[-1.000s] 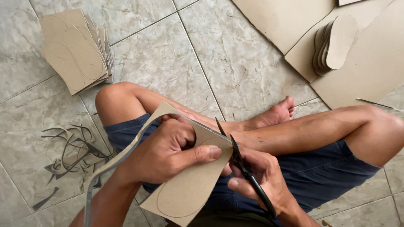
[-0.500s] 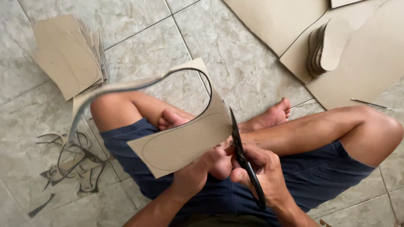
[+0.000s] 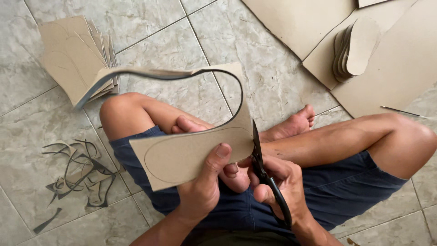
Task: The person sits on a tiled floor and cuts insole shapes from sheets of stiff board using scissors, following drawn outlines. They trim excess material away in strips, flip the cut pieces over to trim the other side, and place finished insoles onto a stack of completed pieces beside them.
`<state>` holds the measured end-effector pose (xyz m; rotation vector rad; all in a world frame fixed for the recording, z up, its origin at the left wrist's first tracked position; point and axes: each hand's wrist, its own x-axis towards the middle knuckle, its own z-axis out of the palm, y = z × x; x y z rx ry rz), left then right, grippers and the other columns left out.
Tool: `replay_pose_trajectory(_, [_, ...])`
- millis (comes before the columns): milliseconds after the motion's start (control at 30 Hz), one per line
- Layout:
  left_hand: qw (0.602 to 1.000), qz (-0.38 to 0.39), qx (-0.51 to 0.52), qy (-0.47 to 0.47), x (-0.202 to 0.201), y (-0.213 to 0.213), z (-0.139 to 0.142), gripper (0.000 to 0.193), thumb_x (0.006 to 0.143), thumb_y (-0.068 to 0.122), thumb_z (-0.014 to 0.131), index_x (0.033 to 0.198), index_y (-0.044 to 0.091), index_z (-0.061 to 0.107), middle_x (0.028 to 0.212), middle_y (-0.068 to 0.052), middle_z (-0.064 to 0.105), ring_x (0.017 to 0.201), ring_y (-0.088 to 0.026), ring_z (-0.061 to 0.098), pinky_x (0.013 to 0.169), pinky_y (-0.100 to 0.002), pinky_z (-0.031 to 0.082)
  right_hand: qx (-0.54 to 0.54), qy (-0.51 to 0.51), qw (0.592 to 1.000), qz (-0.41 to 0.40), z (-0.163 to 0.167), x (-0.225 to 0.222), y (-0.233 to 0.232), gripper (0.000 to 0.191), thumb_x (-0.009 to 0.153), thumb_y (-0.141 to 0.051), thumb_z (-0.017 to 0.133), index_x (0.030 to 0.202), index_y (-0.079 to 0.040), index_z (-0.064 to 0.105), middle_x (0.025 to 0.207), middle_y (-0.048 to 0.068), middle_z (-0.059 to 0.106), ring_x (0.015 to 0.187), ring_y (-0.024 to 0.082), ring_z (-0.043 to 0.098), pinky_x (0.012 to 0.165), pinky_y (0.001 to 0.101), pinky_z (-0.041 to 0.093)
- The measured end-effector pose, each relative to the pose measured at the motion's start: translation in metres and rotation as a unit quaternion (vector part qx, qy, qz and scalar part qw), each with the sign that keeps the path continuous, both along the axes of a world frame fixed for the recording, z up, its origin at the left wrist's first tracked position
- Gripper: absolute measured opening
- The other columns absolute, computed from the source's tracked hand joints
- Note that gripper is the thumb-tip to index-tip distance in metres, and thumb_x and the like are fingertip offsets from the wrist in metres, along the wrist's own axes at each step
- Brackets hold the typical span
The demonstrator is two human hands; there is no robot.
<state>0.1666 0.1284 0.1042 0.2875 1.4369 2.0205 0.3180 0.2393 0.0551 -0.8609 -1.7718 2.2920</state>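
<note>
My left hand (image 3: 204, 187) grips the lower edge of a brown cardboard piece (image 3: 186, 152) with a sole outline drawn on it, thumb on its front. A long cut strip (image 3: 154, 74) curls up and to the left from the piece. Black scissors (image 3: 266, 175) sit in my right hand (image 3: 282, 187), blades pointing up at the piece's right edge. I sit cross-legged on the tiled floor in blue shorts.
A stack of marked cardboard rectangles (image 3: 73, 54) lies at the upper left. Thin offcut strips (image 3: 77, 175) litter the floor at the left. At the upper right, a pile of cut sole shapes (image 3: 357, 48) rests on large cardboard sheets (image 3: 400, 68).
My left hand has turned the cardboard piece from upright to lying flat and wide, shifting its grip to the lower edge. The cut strip now swings out to the upper left. The scissors barely moved.
</note>
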Motion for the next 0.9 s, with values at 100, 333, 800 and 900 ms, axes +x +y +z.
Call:
replay_pose_trajectory(100, [0.999, -0.02, -0.01, 0.027, -0.006, -0.004, 0.002, 0.013, 0.102, 0.009, 0.066, 0.094, 0.0, 0.065, 0.078, -0.004, 0.063, 0.073, -0.013, 0.059, 0.071, -0.027, 0.047, -0.013, -0.023, 1.0, 0.01, 0.003, 0.0, 0.002, 0.087, 0.069, -0.071, 0.082, 0.11, 0.006, 0.076, 0.075, 0.003, 0.056, 0.067, 0.011, 0.047, 0.061, 0.0269, 0.036])
replay_pose_trajectory(333, [0.998, -0.057, 0.004, 0.027, -0.011, -0.004, 0.004, 0.012, 0.104, 0.008, 0.066, 0.094, 0.001, 0.066, 0.075, -0.003, 0.062, 0.069, -0.012, 0.058, 0.066, -0.027, 0.046, -0.004, 0.05, 0.999, 0.008, 0.005, -0.005, 0.005, 0.08, 0.079, -0.073, 0.078, 0.108, 0.0, 0.064, 0.092, -0.001, 0.057, 0.084, 0.008, 0.049, 0.072, 0.025, 0.041])
replay_pose_trajectory(800, [0.979, -0.151, -0.136, -0.024, -0.046, -0.014, 0.015, 0.013, 0.091, 0.011, 0.074, 0.085, 0.0, 0.072, 0.064, -0.003, 0.065, 0.053, -0.01, 0.059, 0.048, -0.025, 0.047, -0.036, -0.021, 0.998, 0.044, 0.008, -0.002, 0.008, 0.077, 0.071, -0.071, 0.081, 0.092, 0.002, 0.069, 0.079, 0.001, 0.055, 0.072, 0.011, 0.047, 0.062, 0.0264, 0.037])
replay_pose_trajectory(900, [0.974, -0.177, -0.143, 0.01, -0.054, -0.015, 0.018, 0.015, 0.09, 0.013, 0.076, 0.084, 0.0, 0.073, 0.064, -0.003, 0.066, 0.052, -0.01, 0.059, 0.046, -0.025, 0.047, -0.035, 0.004, 0.999, 0.037, 0.01, -0.001, 0.009, 0.08, 0.071, -0.071, 0.081, 0.106, 0.001, 0.072, 0.08, 0.0, 0.055, 0.073, 0.01, 0.047, 0.062, 0.0246, 0.036])
